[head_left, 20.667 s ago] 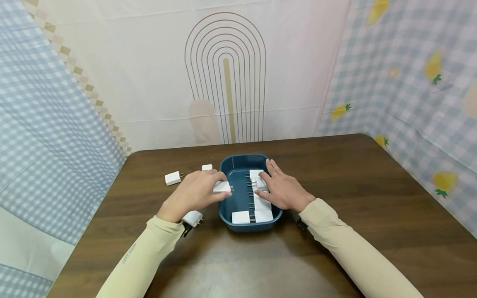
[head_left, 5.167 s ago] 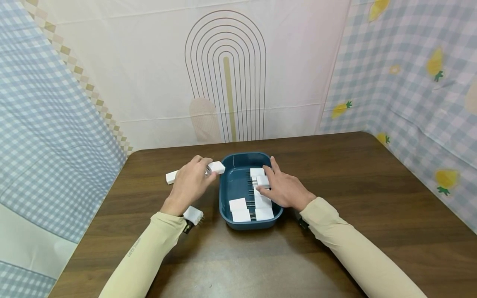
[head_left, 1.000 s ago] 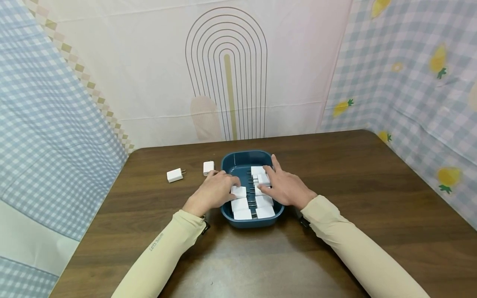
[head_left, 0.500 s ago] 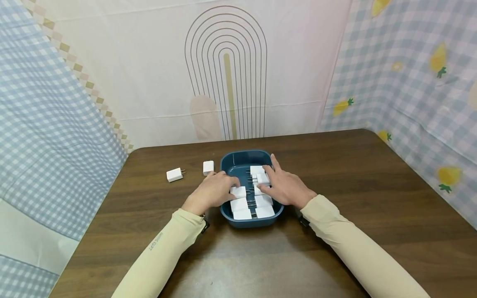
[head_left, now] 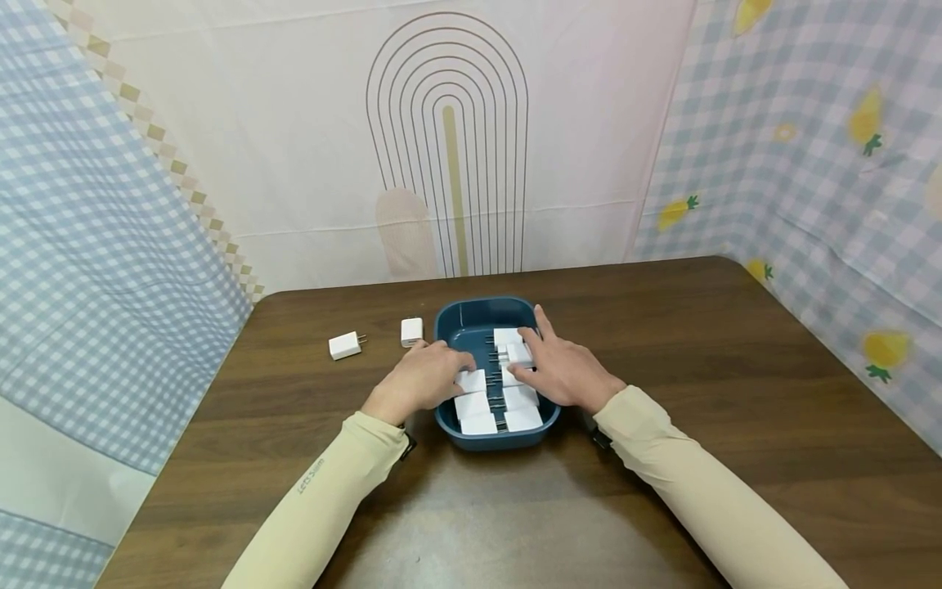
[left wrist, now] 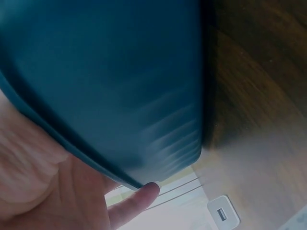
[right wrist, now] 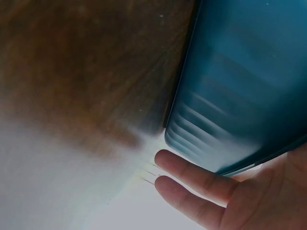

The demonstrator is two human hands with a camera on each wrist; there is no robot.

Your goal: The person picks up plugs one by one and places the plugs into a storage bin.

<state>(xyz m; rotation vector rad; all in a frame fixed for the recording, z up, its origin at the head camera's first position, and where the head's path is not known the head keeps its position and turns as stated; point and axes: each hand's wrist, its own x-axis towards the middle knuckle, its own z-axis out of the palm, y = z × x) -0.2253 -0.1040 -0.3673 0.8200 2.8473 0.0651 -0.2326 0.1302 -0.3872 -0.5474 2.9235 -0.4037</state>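
A dark blue plastic basin holds white plug chargers in two columns, their metal prongs pointing towards the middle. My left hand reaches over the left rim and pinches the rearmost charger of the left column between thumb and fingers. Two more chargers lie in front of it. Over the right rim, my right hand holds a charger lying on top of the right column, thumb and index finger at its sides. Both wrist views show the basin's ribbed outer wall, which hides the chargers inside.
Two loose chargers lie on the brown wooden table left of the basin: one farther out, the other near the rim. Patterned cloth hangs behind the table and along its sides.
Since the oldest frame, the left column has grown from one charger to three, and the charger by my left wrist has left the table. Over the last second, both hands stay almost still.
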